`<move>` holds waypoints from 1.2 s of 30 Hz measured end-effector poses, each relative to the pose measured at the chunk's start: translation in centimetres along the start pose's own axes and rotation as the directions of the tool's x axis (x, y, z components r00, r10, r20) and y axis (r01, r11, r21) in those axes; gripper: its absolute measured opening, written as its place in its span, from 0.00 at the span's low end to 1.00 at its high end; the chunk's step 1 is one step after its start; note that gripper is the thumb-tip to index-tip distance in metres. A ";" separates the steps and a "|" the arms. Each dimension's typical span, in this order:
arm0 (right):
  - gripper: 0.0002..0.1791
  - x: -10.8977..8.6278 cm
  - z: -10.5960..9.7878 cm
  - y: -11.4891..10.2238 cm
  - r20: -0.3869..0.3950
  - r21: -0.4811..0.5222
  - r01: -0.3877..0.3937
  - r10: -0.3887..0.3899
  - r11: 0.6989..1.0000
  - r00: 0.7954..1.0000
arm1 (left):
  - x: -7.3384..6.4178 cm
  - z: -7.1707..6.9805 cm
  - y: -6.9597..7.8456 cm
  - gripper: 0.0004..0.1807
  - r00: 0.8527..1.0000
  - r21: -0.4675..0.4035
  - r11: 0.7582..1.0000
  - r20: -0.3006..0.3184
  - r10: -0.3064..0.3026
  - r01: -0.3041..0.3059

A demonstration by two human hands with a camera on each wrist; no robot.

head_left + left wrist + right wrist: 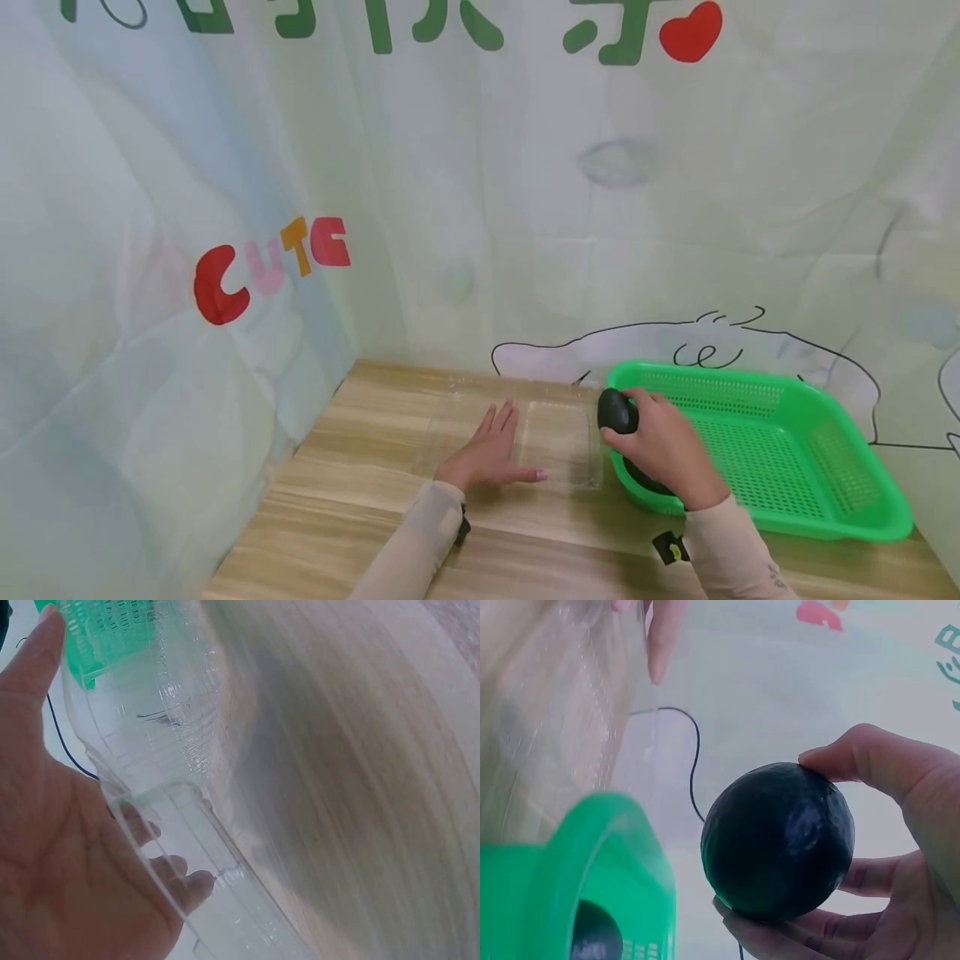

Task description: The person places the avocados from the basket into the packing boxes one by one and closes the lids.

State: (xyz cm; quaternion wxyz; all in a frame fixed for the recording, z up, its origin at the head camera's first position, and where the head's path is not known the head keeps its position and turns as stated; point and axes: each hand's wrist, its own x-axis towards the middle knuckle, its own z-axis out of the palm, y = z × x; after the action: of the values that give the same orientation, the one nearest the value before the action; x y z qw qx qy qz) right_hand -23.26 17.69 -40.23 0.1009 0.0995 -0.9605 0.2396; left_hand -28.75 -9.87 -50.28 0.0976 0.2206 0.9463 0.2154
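Observation:
A dark, egg-shaped avocado (618, 412) is held up in my right hand (667, 446), over the left rim of a green basket (772, 467). In the right wrist view, thumb and fingers grip the avocado (778, 840) from opposite sides. A second dark avocado (647, 477) lies inside the basket, partly hidden by that hand. On the table to the left sits a clear plastic tray (558, 437) with compartments. My left hand (491, 454) rests at this tray with fingers extended and thumb spread to the right; the left wrist view shows fingertips through its clear wall.
The wooden table (360, 467) meets a printed cloth backdrop (480, 208) behind and on the left. The basket's raised left rim (607, 810) stands close beside the tray's right edge. A dark strap piece (670, 548) shows at the right wrist.

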 end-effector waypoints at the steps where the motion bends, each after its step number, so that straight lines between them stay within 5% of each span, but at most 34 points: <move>1: 0.35 0.0 0.2 -0.2 -0.002 0.003 0.002 -0.002 1.000 1.000 | 0.0 0.0 0.0 0.69 1.000 -0.001 1.000 0.001 -0.002 0.002; 9: 0.36 0.4 2.5 -1.8 0.010 0.061 -0.011 0.010 0.998 1.000 | -0.2 0.3 0.0 0.69 1.000 -0.004 1.000 0.002 -0.015 0.015; 36: 0.32 1.3 9.1 -3.9 0.020 0.030 0.049 -0.050 0.998 0.999 | -0.2 0.0 0.2 0.67 1.000 0.030 0.999 -0.012 -0.017 0.018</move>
State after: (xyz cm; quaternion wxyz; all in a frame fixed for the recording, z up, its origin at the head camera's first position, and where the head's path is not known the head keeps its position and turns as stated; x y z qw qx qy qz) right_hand -24.93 9.71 -46.04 0.0956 0.1272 -0.9550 0.2502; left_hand -28.52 -9.80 -50.12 0.0905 0.2125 0.9519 0.2015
